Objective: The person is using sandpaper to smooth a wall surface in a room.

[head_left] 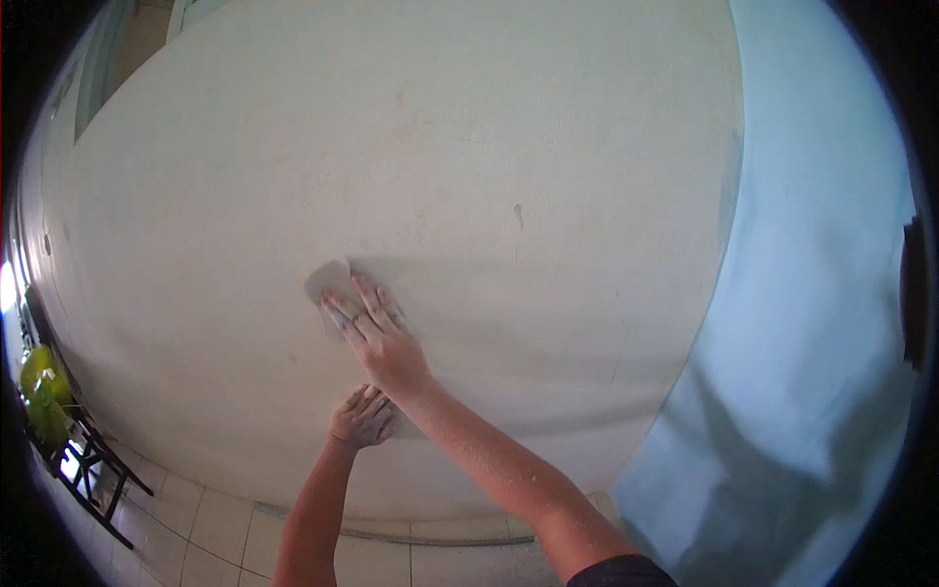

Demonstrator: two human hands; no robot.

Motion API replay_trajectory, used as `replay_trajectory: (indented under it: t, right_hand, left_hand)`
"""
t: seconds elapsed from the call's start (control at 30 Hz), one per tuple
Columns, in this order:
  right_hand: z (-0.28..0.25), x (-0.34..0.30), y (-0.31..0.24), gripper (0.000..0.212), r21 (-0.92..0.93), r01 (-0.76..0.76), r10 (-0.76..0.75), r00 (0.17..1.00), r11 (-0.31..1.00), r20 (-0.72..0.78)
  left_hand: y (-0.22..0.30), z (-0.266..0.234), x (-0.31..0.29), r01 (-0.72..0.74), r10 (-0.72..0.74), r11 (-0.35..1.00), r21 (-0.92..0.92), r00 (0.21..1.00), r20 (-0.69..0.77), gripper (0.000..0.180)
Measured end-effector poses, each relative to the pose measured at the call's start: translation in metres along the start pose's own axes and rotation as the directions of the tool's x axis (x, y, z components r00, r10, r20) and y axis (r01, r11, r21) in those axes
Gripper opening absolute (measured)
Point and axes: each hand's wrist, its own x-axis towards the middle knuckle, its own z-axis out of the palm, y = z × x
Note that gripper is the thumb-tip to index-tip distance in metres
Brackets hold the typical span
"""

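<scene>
Looks from the person's head, faces the pale wall (548,127) close up across mid-frame, and angles down onto floor tiles (220,528) at the lower edge.

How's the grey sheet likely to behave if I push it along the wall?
The sheet looks thin, so it's probably light. Its far edge extends past the right hand without obvious droop, hinting at some stiffness. Whitish dust on that hand could make gripping slippery.

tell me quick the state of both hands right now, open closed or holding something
Left hand: looks open, nothing visible in it.
Right hand: open, fingers extended over a thin, flat grey sheet against the off-white wall.
</scene>
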Motion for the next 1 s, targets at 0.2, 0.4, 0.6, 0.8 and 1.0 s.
replay_trajectory:
  t: [0.2, 0.4, 0.6, 0.8, 1.0]
  right_hand:
    - [-0.115, -0.131, -0.020, 0.041, 0.429, -0.557, 0.496, 0.830, 0.711, 0.255]
    - [-0.240, -0.259, -0.047, 0.028, 0.333, -0.943, 1.000, 0.007, 0.017, -0.031]
    - [-0.248, -0.253, -0.056, 0.029, 0.565, -0.769, 0.905, -0.416, -0.299, -0.088]
    - [-0.253, -0.173, -0.016, 0.030, 0.727, -0.686, 0.968, 0.157, -0.034, 0.194]
    - [-0.260, -0.124, 0.018, 0.028, 0.804, -0.593, 0.971, 0.176, -0.026, 0.161]
  left_hand:
    - [0.009, -0.034, 0.031, 0.009, -0.022, 0.988, 0.157, 0.996, 0.084, 0.053]
    - [0.014, -0.039, 0.058, 0.162, -0.171, 0.980, 0.111, 0.983, 0.069, 0.059]
    - [0.022, -0.095, 0.288, -0.045, 0.047, 0.999, 0.029, 0.997, -0.064, 0.061]
    - [0.016, -0.119, 0.350, -0.006, -0.002, 0.999, -0.039, 0.978, -0.207, 0.061]
    - [0.020, -0.109, 0.332, 0.361, -0.387, 0.920, -0.153, 0.900, -0.200, 0.055]
